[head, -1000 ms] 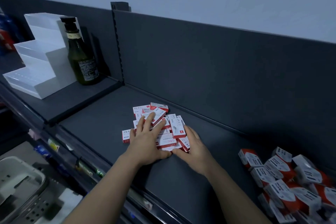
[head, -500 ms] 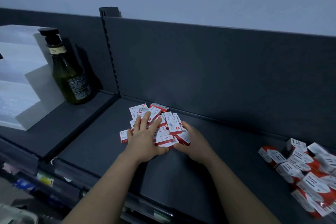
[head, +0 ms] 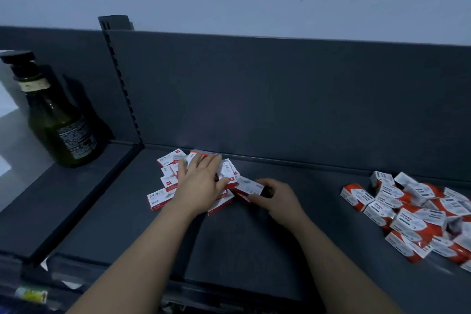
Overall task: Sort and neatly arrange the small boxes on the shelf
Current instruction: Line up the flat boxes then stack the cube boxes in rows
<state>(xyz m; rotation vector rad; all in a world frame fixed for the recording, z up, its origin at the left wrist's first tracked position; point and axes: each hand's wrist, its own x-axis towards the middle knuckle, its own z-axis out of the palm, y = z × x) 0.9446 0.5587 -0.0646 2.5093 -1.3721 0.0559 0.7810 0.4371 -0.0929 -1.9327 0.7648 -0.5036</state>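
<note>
Seen from the head camera, at about seven o'clock of centre, the jumbled pile of small boxes [head: 165, 182] lies on the dark shelf [head: 254, 237], close to its back panel. The left hand [head: 201, 186] presses flat on the pile, fingers straight. The right hand [head: 277, 201], at the pile's three o'clock, curls around one box [head: 251, 185]. Tugging it out could drag neighbours askew, and a second heap [head: 413, 211] at four o'clock could get mixed in.
</note>
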